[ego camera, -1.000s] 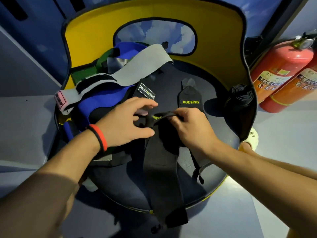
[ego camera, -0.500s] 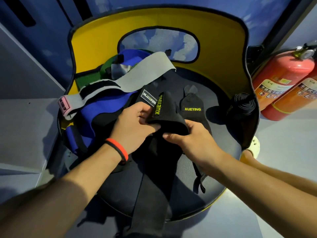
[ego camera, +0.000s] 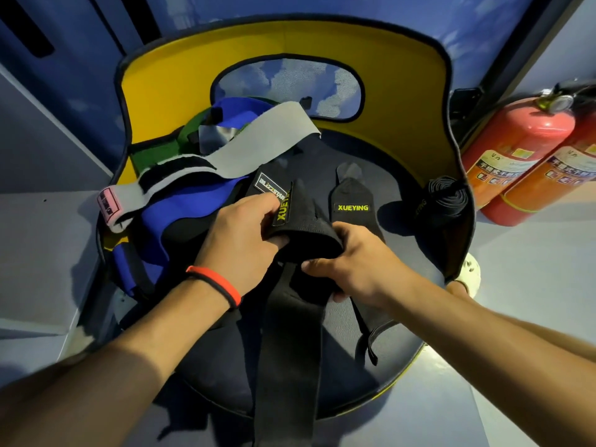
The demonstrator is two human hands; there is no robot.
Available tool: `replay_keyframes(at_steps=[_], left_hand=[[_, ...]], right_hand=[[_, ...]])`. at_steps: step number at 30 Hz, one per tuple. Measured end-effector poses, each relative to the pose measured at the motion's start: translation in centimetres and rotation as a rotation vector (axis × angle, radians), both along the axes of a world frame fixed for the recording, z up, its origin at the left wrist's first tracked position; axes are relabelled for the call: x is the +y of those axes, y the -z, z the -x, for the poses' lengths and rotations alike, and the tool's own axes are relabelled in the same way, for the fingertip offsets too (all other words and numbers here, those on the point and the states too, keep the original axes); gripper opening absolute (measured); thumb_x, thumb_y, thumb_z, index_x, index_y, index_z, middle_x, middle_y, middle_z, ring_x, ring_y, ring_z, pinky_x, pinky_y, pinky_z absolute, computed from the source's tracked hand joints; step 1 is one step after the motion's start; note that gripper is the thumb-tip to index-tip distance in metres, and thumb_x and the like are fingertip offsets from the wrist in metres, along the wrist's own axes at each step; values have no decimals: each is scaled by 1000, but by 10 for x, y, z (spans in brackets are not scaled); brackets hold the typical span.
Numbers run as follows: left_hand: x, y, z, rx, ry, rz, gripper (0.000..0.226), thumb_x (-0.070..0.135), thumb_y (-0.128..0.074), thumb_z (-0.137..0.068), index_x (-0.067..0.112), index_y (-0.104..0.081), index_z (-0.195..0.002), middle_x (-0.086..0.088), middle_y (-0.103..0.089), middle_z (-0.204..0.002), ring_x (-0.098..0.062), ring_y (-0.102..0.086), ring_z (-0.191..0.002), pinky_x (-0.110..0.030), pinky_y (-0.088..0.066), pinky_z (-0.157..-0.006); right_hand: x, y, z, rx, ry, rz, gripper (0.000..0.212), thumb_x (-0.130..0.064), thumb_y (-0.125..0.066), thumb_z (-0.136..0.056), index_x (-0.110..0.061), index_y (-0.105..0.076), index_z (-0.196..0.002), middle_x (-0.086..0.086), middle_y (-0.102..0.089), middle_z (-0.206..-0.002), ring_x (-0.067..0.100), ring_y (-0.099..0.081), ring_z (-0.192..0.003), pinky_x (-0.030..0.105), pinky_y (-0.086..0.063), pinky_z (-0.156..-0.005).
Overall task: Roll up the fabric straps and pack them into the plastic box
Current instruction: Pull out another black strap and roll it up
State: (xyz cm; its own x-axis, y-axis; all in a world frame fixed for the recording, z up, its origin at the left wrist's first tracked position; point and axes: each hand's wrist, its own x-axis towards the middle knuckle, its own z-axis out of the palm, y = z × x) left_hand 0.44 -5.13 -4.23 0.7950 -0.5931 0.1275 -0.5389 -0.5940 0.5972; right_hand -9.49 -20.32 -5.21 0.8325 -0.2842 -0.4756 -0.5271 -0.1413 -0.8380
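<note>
Head view: the black strap [ego camera: 303, 227] sits mid-seat on the chair seat [ego camera: 416, 253], its labelled end doubled over into a first loose turn, probably the core of the roll. The left hand [ego camera: 238, 233] pinches that labelled end, fingers curled round the fold next to the XUEYING tag, likely so the core can't spring open. The right hand [ego camera: 354, 262] grips the opposite side of the same fold, fingers tucked beneath and thumb towards the wearer, set to turn the strap over itself. The strap's long tail [ego camera: 287, 366] hangs off the seat's front edge, so most of its length is unrolled, which reads as an early stage of the rolling step. A second XUEYING strap [ego camera: 353, 208] lies flat just right of the fold, waiting. A rolled strap [ego camera: 446, 201] stands at the seat's right edge, parked out of the way. The grey strap [ego camera: 254, 140], blue strap [ego camera: 180, 214] and green strap [ego camera: 154, 156] are piled on the seat's left side against the yellow backrest [ego camera: 193, 75]. The plastic box isn't in frame. Fire extinguishers [ego camera: 516, 150] stand on the floor to the right of the chair.
</note>
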Motion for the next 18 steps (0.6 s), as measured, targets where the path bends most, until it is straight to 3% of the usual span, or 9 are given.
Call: replay_keyframes(at_steps=[5, 8, 10, 13, 16, 18], left_hand=[[-5, -4, 3, 52, 28, -100, 34, 19, -85, -77, 20, -51, -76, 9, -47, -62, -4, -46, -56, -9, -36, -50], [-7, -8, 5, 63, 40, -154, 48, 23, -85, -77, 22, -38, -67, 8, -38, -53, -8, -38, -49, -14, -26, -46], [-8, -9, 4, 84, 61, -154, 50, 23, -85, -77, 21, -36, -66, 7, -42, -51, -9, -39, -50, -16, -28, -44], [-12, -7, 6, 145, 98, -123, 44, 21, -86, -75, 20, -43, -68, 13, -53, -56, -9, -45, -54, -15, -37, -49], [-11, 0, -6, 165, 75, -121, 28, 5, -82, -72, 19, -57, -75, 1, -64, -67, -19, -60, -66, -34, -53, -62], [-5, 2, -21, 152, 12, -41, 37, -11, -68, -71, 26, -64, -72, 4, -67, -72, -12, -63, -68, -25, -51, -64]], right_hand=[[-14, -10, 2, 63, -154, 64, 16, -3, -75, -87, -13, -65, -93, 7, -65, -66, 14, -57, -40, 22, -45, -39], [-27, -18, 3, 131, -286, 136, 14, -7, -74, -89, -8, -67, -101, 16, -65, -69, 13, -55, -39, 22, -44, -39], [-33, -24, 4, 162, -352, 170, 18, -9, -74, -89, -9, -66, -106, 16, -65, -72, 13, -54, -41, 23, -45, -42], [-37, -28, 3, 195, -434, 217, 18, -11, -74, -90, -8, -66, -105, 9, -63, -64, 12, -54, -41, 22, -45, -43], [-48, -32, 7, 269, -545, 374, 20, -16, -76, -89, -8, -67, -105, 10, -70, -69, 17, -64, -48, 25, -49, -46], [-60, -36, 17, 312, -636, 466, 23, -20, -77, -88, -14, -69, -109, 14, -75, -81, 25, -71, -61, 28, -54, -52]])
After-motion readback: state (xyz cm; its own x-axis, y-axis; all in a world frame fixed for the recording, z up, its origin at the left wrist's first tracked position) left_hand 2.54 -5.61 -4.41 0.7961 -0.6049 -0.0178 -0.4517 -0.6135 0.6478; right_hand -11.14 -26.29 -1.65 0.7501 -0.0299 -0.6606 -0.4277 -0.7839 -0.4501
